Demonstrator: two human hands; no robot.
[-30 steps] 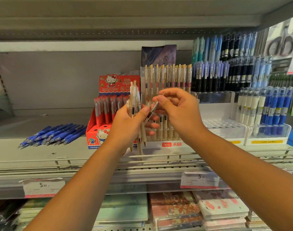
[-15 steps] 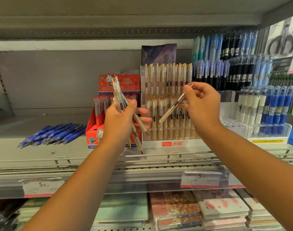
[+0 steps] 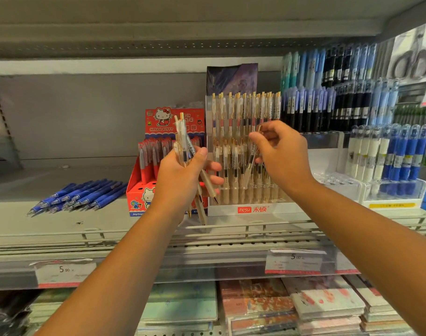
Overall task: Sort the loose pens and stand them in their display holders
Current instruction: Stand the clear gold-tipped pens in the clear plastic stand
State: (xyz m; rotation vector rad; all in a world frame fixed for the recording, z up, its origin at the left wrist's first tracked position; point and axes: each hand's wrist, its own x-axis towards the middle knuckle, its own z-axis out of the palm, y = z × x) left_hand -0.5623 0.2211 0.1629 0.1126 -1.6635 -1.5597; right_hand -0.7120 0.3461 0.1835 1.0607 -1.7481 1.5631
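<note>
In the middle of the frame the left hand (image 3: 180,175) grips a bundle of beige pens (image 3: 183,132) with gold clips; its fingers and thumb are curled round the barrels. The tops fan out above the hand and the tips stick out below it, pointing down and to the right. Just to the right, the right hand (image 3: 282,154) pinches a single beige pen (image 3: 250,163) between thumb and fingers. This pen is tilted, with its gold top up near the thumb and its tip lower, in front of the rows of a clear display holder (image 3: 250,209) with a red "hesu" label. The same kind of pens stand upright in the holder, in a back row and a front row. I cannot tell if the tip of the single pen is already in a slot. Left of the holder, partly behind the left hand, stands a red Hello Kitty box (image 3: 139,190) with red pens. At the left of the frame, loose blue pens (image 3: 78,195) lie in a heap on the grey shelf (image 3: 61,226). At the right, another clear holder (image 3: 391,190) carries white and blue pens. Price tags (image 3: 294,261) hang on the shelf edge, and notebooks (image 3: 255,304) lie stacked on the shelf below.
</note>
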